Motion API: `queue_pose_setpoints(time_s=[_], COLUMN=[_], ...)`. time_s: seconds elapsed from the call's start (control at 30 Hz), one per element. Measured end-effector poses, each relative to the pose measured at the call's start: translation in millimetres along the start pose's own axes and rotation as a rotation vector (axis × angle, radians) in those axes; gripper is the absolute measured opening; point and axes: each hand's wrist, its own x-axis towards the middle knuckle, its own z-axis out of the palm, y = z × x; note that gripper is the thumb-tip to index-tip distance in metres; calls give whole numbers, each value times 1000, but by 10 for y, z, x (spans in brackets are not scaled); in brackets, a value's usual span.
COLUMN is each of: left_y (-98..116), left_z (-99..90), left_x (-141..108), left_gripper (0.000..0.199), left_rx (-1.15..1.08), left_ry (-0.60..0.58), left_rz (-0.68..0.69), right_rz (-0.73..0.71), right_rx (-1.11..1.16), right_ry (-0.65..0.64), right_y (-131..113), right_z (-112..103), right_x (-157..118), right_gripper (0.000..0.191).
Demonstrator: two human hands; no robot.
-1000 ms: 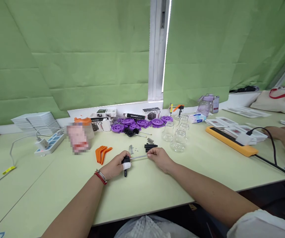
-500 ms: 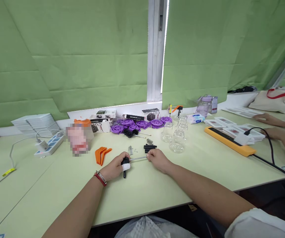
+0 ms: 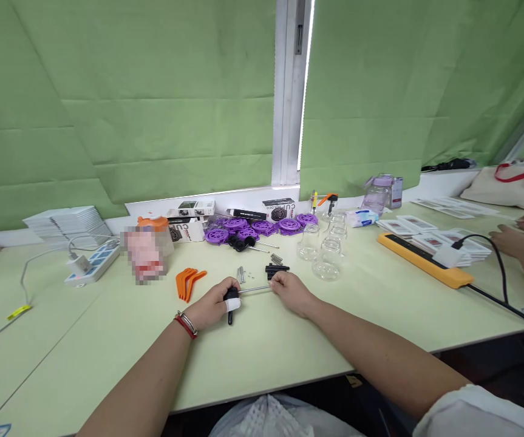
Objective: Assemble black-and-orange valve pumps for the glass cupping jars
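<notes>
Metal rod (image 3: 255, 289) – axis crosswise, pts from L hand (image 3: 210, 306) to R hand (image 3: 293, 293).

The bare left forearm (image 3: 138, 373) and bare right forearm (image 3: 380, 349) angle inward; the left grip (image 3: 210, 305), its thumb (image 3: 233, 304) white-wrapped, is curled closed, the right grip (image 3: 294, 294) pinching

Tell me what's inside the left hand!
The left hand holds a black part, and a metal rod runs from there to the right hand. Its thumb hides some of the black part.
</notes>
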Motion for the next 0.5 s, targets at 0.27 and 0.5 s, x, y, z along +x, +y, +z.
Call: queue_pose_setpoints(time_s=[0.27,0.5], left_y=[16,18], left_z=[17,4], left_x=[-1,-1], left_gripper=[24,25], left_rx=[-1,-25], left_ry=[7,7], left_rz=[10,3], right_rz=[42,51], right_rx=[-24,108], right_ry=[-58,-53], right_y=[-69,-23], right_z=[-29,-19], right_x=[-16,2], right_gripper=[38,34])
